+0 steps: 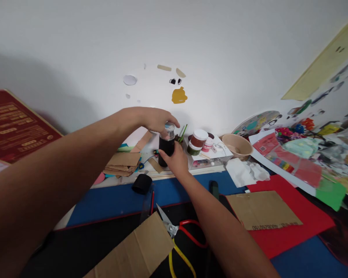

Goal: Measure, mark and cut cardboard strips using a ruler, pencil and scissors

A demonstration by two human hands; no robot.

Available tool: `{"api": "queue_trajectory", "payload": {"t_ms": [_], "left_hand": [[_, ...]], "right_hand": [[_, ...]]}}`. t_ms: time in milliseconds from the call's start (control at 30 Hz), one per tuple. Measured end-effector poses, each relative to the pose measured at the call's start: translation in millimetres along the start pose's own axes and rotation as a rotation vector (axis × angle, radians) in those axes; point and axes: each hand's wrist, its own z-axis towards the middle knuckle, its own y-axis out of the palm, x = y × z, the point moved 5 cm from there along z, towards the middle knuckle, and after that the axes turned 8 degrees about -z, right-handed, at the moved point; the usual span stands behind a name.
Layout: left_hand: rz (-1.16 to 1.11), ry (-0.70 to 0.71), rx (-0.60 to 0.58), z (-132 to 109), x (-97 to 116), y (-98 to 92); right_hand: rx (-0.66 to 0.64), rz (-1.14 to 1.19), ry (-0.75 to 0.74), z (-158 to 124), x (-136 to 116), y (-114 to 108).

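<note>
A small dark bottle (pixel 166 146) with a clear cap (pixel 169 127) stands at the back of the table near the wall. My left hand (pixel 155 119) reaches over it, fingers curled on the cap. My right hand (pixel 175 159) grips the bottle's lower body from the near side. A black lid-like cylinder (pixel 142 183) lies on the table just left of my right forearm. Red-and-yellow-handled scissors (pixel 176 235) rest near a cardboard piece (pixel 136 253) at the front.
Paint jars (pixel 199 138) sit on a clear plastic box (pixel 210 158) right of the bottle, then a tan bowl (pixel 237 146) and crumpled tissue (pixel 248 172). Cardboard scraps (pixel 123 164), red paper (pixel 295 224), a cardboard sheet (pixel 262 208) and craft clutter fill the table.
</note>
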Motion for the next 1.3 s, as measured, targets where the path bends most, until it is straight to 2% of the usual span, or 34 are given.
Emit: {"api": "queue_trajectory", "payload": {"t_ms": [133,267,367,467,533,600,633,700,867,967,1033,1067,1133,1233,1300], "left_hand": [[0.087,-0.099,0.086,4.7,-2.7,-4.2],[0.125,-0.253,0.206,8.4,-4.5,3.9],[0.112,-0.320,0.225,5.3,-6.2,8.4],[0.031,-0.170,0.130,1.1,-2.0,3.8],[-0.036,-0.009,-0.008,-2.3,3.7,-0.2],[-0.030,0.002,-0.096,-4.7,3.4,-4.2],[-0.018,-0.032,-0.096,-4.8,1.7,-5.9],[-0.009,-0.113,-0.024,-2.6,-1.6,-8.4],[-0.015,-0.299,0.275,1.5,-7.9,-17.1],[-0.133,-0.371,0.555,-14.3,-8.2,-35.4],[-0.354,-0.338,0.711,-33.7,-6.1,-39.9],[-0.487,-0.304,0.718,-43.4,-4.7,-35.5],[-0.747,-0.250,0.666,-63.1,-2.7,-14.4],[-0.943,-0.281,0.590,-94.8,-6.5,36.1],[-1.056,-0.286,0.588,-114.6,-10.7,71.0]], "right_hand": [[0.004,0.006,0.005,0.0,-0.1,0.2],[-0.014,-0.020,0.022,0.2,-1.1,1.0],[-0.003,-0.031,0.031,-0.1,-1.4,1.2],[0.013,-0.028,0.014,-0.8,-1.8,1.1],[0.016,-0.026,-0.002,-1.2,-2.2,1.4],[0.019,-0.029,-0.006,-1.3,-2.3,1.8],[0.021,-0.032,-0.006,-1.2,-2.2,2.0],[0.020,-0.037,-0.004,-1.0,-2.0,2.2],[-0.006,-0.026,0.013,-0.7,0.2,2.0],[-0.008,-0.028,0.022,-1.2,0.8,3.0],[-0.007,-0.016,0.034,-2.1,0.8,4.9],[-0.007,0.001,0.040,-2.6,1.0,6.0],[-0.011,0.072,0.054,-4.2,2.2,7.8],[-0.019,0.194,0.072,-8.3,9.0,5.7],[-0.009,0.234,0.096,-13.4,17.4,-1.6]]}}
